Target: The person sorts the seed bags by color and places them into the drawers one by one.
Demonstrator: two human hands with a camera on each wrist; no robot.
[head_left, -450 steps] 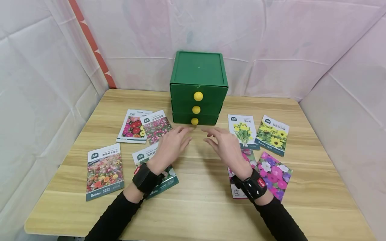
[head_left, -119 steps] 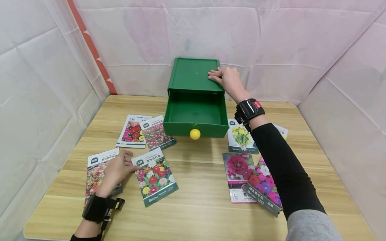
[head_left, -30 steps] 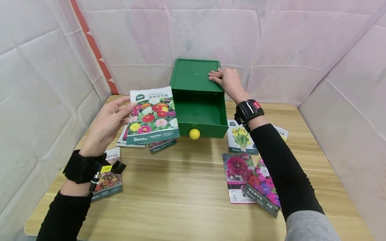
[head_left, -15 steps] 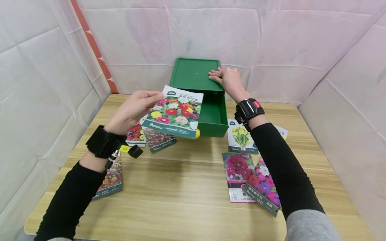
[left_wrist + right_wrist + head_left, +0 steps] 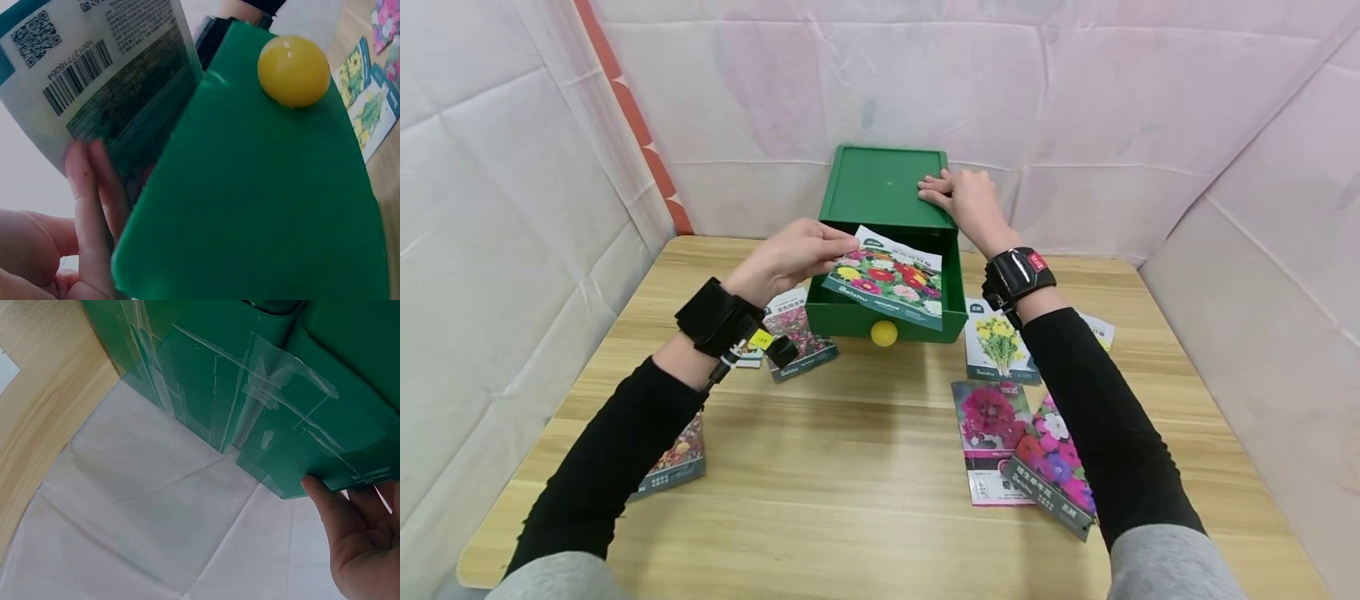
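Head view: left hand [image 5: 790, 254] pinches seed packet [image 5: 887, 279]; right hand [image 5: 966, 200] flat on cabinet [image 5: 880, 179].

The top drawer [image 5: 925, 287] of the green drawer box [image 5: 883, 187] stands pulled out toward the near side, its mouth open upward. A seed packet [image 5: 887, 279], pinched by the left hand [image 5: 790, 258], slants across that mouth and covers most of it; only the far right part of the drawer shows open. The right hand [image 5: 966, 204] rests on the box's top at its right far corner, and its forearm bars the right side of the drawer. The yellow knob [image 5: 883, 333] sticks out at the near face. The table [image 5: 865, 483] is bare in the near middle, between packets [image 5: 1022, 450] lying right and packets [image 5: 797, 342] lying left.
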